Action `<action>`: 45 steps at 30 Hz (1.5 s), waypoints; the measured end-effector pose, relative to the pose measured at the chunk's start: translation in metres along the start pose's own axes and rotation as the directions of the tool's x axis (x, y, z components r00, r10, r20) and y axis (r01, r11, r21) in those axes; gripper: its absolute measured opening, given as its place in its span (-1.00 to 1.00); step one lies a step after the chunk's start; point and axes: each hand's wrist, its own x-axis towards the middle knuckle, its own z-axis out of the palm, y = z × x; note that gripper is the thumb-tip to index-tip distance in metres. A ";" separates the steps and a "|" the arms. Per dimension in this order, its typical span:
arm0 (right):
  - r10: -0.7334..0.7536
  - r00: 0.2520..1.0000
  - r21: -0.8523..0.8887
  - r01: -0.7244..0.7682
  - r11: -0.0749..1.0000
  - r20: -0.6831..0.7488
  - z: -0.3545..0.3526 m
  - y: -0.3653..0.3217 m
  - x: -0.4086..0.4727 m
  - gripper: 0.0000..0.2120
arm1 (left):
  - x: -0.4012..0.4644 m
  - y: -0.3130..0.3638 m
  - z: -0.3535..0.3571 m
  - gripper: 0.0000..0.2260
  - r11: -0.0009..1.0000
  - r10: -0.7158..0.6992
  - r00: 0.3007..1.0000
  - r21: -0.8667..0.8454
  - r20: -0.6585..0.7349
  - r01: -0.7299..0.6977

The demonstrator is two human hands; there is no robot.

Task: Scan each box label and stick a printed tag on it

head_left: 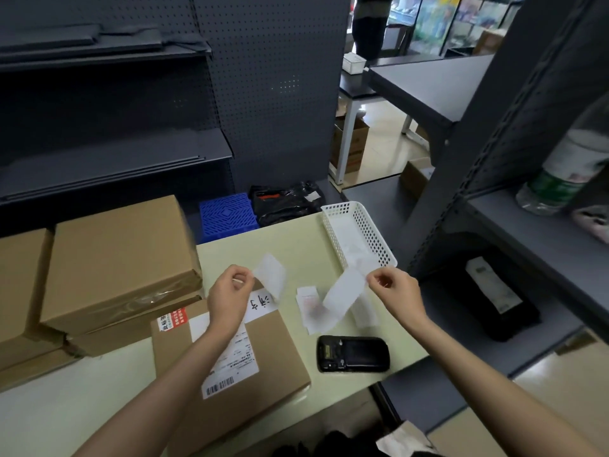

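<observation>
Our left hand (230,293) pinches one tag (271,274), our right hand (393,293) another paper strip (344,290), above the box (227,364) at the table's (296,245) near edge; either grip slipping, it could curl onto itself or land crooked.

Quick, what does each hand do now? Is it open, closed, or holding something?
Left hand: pinches a white paper tag.
Right hand: pinches a white paper strip.
</observation>
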 end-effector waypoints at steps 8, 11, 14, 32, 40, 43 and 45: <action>-0.033 0.999 -0.031 0.035 0.999 0.042 -0.026 0.021 0.007 -0.88 | 0.014 0.054 0.085 -0.96 0.994 0.084 0.982 -0.089 0.168 -0.070; -0.044 0.998 -0.052 0.046 0.998 0.043 -0.033 0.029 0.011 -0.89 | 0.018 0.080 0.121 -0.95 0.987 0.144 0.965 -0.108 0.218 -0.122; -0.043 0.998 -0.069 0.046 0.997 0.036 -0.041 0.039 0.016 -0.91 | 0.023 0.097 0.153 -0.94 0.983 0.179 0.951 -0.078 0.252 -0.165; -0.090 0.995 -0.082 0.093 0.992 0.034 -0.037 0.050 0.049 -0.91 | 0.011 0.089 0.173 -0.71 0.957 0.190 0.879 0.118 0.437 -0.265; -0.300 0.918 0.099 0.284 0.954 0.259 0.027 -0.009 0.039 -0.94 | -0.006 0.066 0.105 -0.85 0.992 -0.062 0.910 -0.077 0.411 0.102; -0.345 0.867 0.147 0.313 0.938 0.360 0.050 -0.023 0.031 -0.89 | -0.010 0.042 0.074 -0.83 0.991 -0.095 0.937 -0.057 0.335 0.121; -0.353 0.844 0.164 0.313 0.936 0.404 0.061 -0.031 0.029 -0.83 | -0.016 0.028 0.056 -0.83 0.989 -0.117 0.953 -0.057 0.279 0.138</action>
